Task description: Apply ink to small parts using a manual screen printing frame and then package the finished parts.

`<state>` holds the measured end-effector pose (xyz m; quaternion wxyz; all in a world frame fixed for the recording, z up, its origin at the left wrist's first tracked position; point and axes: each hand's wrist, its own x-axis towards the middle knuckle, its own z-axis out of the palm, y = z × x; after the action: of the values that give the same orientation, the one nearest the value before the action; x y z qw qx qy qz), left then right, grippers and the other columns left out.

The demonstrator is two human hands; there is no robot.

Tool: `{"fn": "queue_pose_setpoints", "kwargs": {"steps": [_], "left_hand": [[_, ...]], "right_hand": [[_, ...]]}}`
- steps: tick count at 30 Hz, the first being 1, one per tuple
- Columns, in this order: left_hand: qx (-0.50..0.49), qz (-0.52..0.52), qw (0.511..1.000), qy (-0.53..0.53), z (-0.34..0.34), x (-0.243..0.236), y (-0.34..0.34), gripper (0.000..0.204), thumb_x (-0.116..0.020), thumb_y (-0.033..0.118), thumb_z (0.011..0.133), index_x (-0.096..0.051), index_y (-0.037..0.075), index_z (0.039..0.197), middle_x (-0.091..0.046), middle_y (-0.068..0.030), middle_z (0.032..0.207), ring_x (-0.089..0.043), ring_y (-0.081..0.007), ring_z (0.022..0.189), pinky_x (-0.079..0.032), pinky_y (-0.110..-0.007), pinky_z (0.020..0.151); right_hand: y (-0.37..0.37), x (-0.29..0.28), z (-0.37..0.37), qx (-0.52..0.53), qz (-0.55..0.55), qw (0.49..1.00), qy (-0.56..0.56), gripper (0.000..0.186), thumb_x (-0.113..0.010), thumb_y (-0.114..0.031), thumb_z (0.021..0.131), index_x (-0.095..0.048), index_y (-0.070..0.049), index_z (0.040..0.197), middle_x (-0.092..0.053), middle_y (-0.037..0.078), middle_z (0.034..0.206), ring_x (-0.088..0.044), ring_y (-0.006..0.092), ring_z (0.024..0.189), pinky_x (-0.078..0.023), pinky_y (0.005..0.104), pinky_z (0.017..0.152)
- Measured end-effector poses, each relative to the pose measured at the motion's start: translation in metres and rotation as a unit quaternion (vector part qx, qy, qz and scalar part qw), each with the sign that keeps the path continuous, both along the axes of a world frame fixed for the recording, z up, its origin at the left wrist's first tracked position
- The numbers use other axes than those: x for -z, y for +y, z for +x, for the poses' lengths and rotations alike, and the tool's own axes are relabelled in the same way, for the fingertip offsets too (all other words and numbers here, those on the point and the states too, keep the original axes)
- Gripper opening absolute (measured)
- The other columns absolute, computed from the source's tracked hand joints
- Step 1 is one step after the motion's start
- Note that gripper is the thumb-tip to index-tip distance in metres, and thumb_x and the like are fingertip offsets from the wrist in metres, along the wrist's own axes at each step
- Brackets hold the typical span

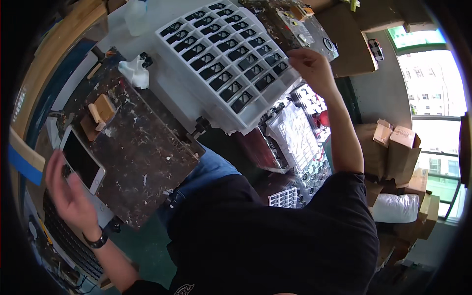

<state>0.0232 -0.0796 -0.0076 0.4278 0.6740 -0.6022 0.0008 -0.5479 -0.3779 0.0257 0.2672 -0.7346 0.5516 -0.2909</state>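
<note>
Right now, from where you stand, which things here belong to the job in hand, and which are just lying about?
Probably in use:
white tray, at the right hand
black pieces in its compartments
white-framed tablet, by the left hand

Seemingly just lying about:
cardboard boxes near the window
translucent bottle
wooden piece

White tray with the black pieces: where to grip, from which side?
I'd take the white tray by the rims of its two long sides, coming from left and right. It is broad, and its compartments are open on top and loaded with black pieces, so opposed holds should help keep it level. The right hand is by its right edge.
</note>
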Motion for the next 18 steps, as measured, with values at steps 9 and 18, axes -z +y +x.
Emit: {"fn": "queue_pose_setpoints", "kwargs": {"steps": [9, 18], "left_hand": [[0.118, -0.126, 0.892, 0.419, 0.055, -0.052, 0.062, 0.064, -0.030, 0.053, 0.117, -0.060, 0.001, 0.140, -0.070, -0.0197, 0.127, -0.062, -0.0221, 0.103, -0.048, -0.033, 0.089], [-0.107, 0.026, 0.929, 0.353, -0.021, 0.001, 0.091, 0.047, -0.044, 0.026, 0.118, -0.049, 0.003, 0.159, -0.061, -0.0082, 0.150, -0.056, -0.0069, 0.083, -0.036, -0.014, 0.059]], "right_hand": [[-0.021, -0.037, 0.156, -0.147, -0.067, 0.986, -0.044, 0.020, -0.079, -0.015, 0.097, -0.081, -0.005, 0.114, -0.069, 0.003, 0.083, -0.053, 0.0113, 0.066, -0.047, 0.0277, 0.062], [0.025, -0.069, 0.375, -0.304, -0.164, 0.937, 0.058, 0.039, -0.080, -0.001, 0.085, -0.072, 0.004, 0.123, -0.077, 0.014, 0.104, -0.072, 0.0311, 0.091, -0.059, 0.0375, 0.086]]}}
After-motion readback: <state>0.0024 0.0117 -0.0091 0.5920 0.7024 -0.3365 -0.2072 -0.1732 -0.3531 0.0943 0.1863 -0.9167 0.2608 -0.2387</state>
